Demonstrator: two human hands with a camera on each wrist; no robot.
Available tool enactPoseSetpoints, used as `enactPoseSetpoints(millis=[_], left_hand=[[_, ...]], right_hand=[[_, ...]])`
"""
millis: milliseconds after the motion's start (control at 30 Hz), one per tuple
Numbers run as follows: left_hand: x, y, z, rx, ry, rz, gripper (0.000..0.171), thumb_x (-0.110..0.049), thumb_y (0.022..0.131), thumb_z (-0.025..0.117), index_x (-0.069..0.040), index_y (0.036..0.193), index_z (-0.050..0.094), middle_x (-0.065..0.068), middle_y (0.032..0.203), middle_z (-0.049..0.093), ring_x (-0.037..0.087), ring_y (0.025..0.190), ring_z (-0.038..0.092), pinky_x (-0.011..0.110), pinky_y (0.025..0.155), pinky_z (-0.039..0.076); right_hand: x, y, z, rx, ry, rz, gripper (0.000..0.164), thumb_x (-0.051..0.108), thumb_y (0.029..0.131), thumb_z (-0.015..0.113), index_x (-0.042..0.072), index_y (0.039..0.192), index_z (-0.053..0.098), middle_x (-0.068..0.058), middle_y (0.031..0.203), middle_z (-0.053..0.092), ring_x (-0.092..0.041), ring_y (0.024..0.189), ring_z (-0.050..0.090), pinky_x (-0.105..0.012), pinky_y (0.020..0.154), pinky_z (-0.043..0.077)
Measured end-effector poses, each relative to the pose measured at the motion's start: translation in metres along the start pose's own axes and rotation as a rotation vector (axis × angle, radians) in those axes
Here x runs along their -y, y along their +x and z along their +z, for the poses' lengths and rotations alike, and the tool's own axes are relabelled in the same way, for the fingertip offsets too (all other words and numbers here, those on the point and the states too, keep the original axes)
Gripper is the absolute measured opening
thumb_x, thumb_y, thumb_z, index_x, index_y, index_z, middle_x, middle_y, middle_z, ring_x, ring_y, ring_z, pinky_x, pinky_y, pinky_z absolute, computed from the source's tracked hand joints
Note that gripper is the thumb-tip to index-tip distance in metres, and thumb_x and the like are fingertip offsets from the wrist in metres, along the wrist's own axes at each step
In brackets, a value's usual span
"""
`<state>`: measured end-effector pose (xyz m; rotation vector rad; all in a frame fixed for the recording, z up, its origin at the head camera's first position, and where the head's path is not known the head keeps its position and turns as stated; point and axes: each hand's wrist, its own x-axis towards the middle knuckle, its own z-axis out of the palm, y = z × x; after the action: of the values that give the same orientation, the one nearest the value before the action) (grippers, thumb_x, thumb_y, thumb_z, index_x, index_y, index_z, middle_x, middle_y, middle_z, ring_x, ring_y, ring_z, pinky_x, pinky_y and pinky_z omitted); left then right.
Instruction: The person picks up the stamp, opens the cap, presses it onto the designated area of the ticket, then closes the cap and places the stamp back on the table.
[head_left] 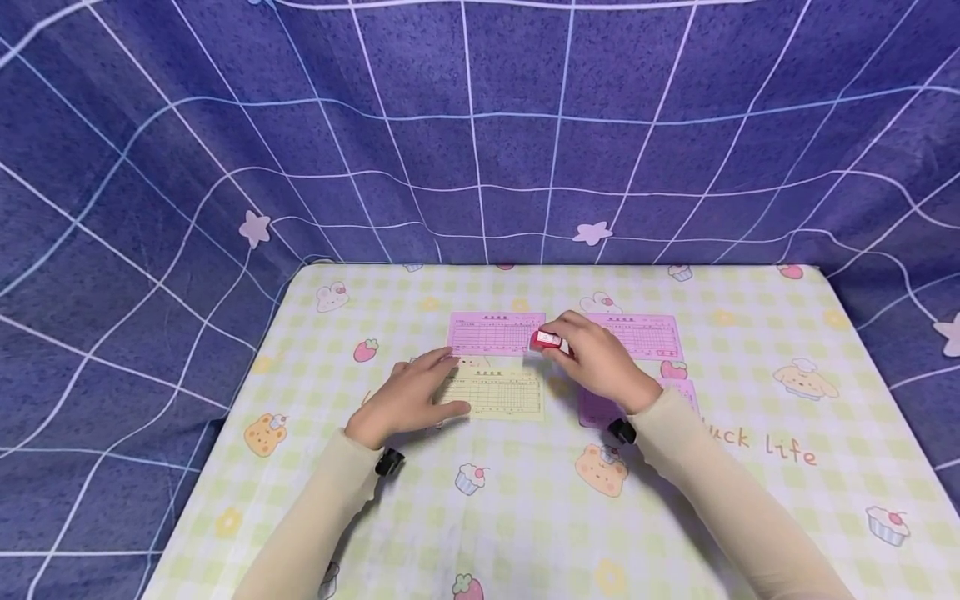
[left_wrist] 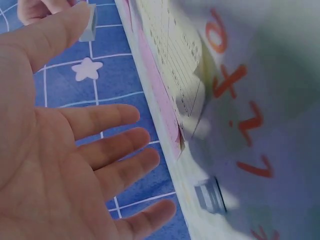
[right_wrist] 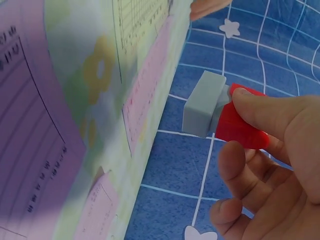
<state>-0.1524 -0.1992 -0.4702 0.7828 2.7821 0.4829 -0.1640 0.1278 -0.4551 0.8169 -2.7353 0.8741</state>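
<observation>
My right hand (head_left: 596, 360) pinches a small red stamp (right_wrist: 242, 120) with a grey block end (right_wrist: 204, 105) between thumb and fingers. In the head view it hangs near the right edge of the upper left pink form (head_left: 495, 333). My left hand (head_left: 411, 398) has its fingers extended and spread at the left side of the yellow form (head_left: 508, 395), partly covering it; whether it touches the paper I cannot tell. An upper right pink form (head_left: 651, 335) and a lower right pink form (head_left: 597, 408) are partly hidden by my right hand and forearm.
A checked tablecloth (head_left: 525, 533) with cartoon prints covers the table. Its far edge meets a blue curtain (head_left: 510, 150) with white grid lines and stars. A black strap piece sits on each wrist.
</observation>
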Motion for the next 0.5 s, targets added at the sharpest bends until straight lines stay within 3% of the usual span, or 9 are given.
enactPoseSetpoints(millis=[233,500], left_hand=[[-0.006,-0.028,0.006,0.004,-0.005,0.030,0.079,-0.057,0.095,0.074,-0.003,0.150,0.058,0.015,0.166,0.040,0.032,0.153,0.038,0.063,0.111,0.035],[-0.009,-0.040,0.015,0.047,-0.018,0.026,0.075,-0.062,0.095,0.070,-0.006,0.145,0.065,0.013,0.165,0.042,0.032,0.153,0.039,0.068,0.115,0.031]], right_hand=[[0.003,-0.004,0.002,0.012,0.001,0.008,0.036,0.016,0.097,0.079,0.003,0.129,0.072,-0.009,0.115,0.070,-0.012,0.070,0.050,-0.034,0.062,0.047],[0.007,-0.008,0.010,0.032,0.013,0.010,0.034,0.018,0.099,0.077,0.003,0.128,0.072,-0.008,0.114,0.070,-0.017,0.079,0.060,-0.042,0.074,0.056]])
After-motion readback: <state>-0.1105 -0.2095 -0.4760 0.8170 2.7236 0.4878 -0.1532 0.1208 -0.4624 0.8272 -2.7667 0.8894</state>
